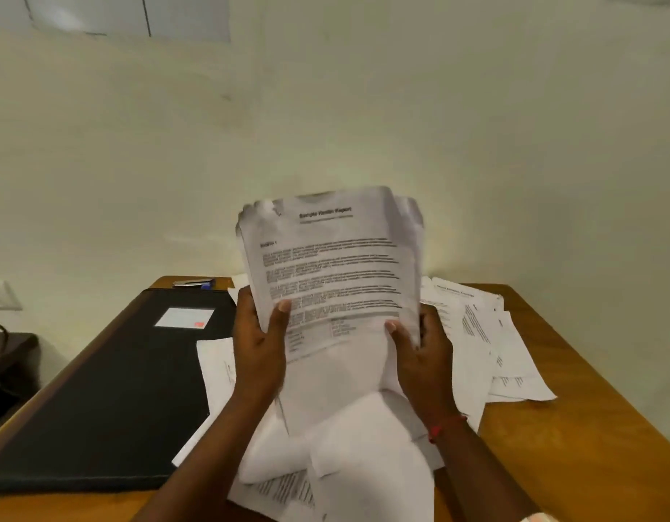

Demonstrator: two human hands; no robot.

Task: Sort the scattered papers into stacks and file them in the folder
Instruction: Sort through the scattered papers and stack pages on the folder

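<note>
I hold a bundle of printed white papers (pixel 333 273) upright above the wooden table (pixel 574 427), printed side towards me. My left hand (pixel 260 344) grips its left edge, thumb on the front. My right hand (pixel 424 352) grips the right edge, also with the thumb on the front. More loose papers (pixel 488 333) lie scattered on the table to the right and under my arms. A closed black folder (pixel 111 393) with a white label lies flat on the left of the table.
A stapler (pixel 196 283) sits at the table's far left corner behind the folder. A pale wall rises directly behind the table. A dark piece of furniture (pixel 5 363) stands lower at the far left.
</note>
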